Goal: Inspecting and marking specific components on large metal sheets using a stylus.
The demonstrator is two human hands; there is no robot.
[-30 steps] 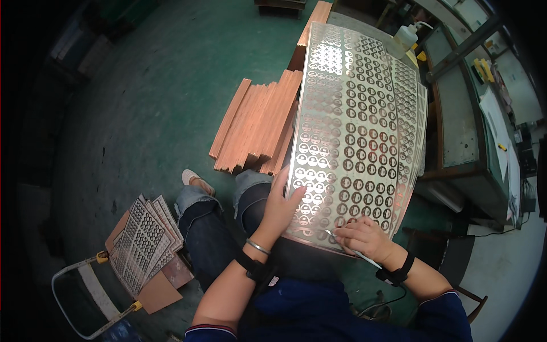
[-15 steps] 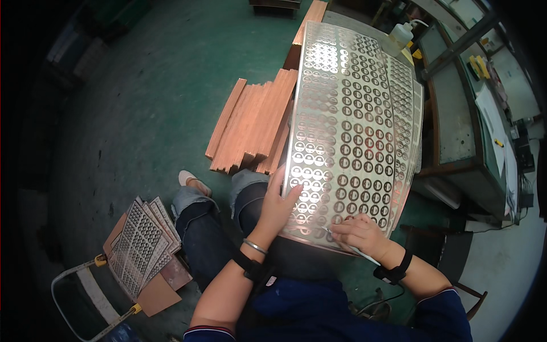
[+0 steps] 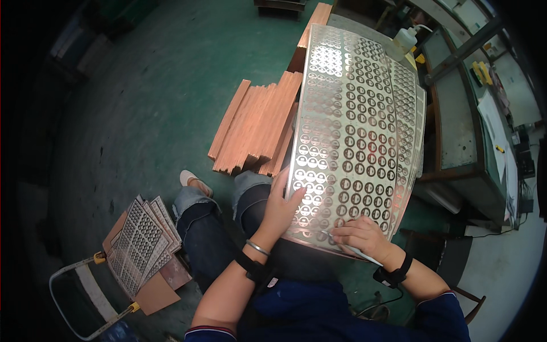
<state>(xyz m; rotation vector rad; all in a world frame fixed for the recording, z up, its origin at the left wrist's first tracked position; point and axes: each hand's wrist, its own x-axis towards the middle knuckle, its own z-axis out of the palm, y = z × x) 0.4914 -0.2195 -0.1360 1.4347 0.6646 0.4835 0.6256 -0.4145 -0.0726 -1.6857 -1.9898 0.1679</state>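
Note:
A large shiny metal sheet [image 3: 336,137] with rows of round printed marks lies slanting away from my lap. My left hand [image 3: 279,212] holds its left edge near the close corner, thumb on the top face, fingers partly hidden along the edge. In my right hand [image 3: 364,238] is a thin white pen-like tool [image 3: 366,256], gripped in a pinch. Its tip meets or nearly meets the sheet near the close edge; contact is too fine to tell. More patterned sheets [image 3: 405,94] show beneath the right side.
Stacked copper-coloured strips [image 3: 256,125] stand left of the sheet. A cart [image 3: 91,290] at lower left carries fanned patterned plates [image 3: 139,242]. A squeeze bottle [image 3: 405,40] sits beyond the far right corner. On the right is a glass-sided desk [image 3: 456,108] with papers; a dark chair [image 3: 439,251] stands nearby.
The whole view has shifted slightly, so the sheet and strips sit a little further right and lower. Both hands keep their hold, with hardly any movement against the sheet.

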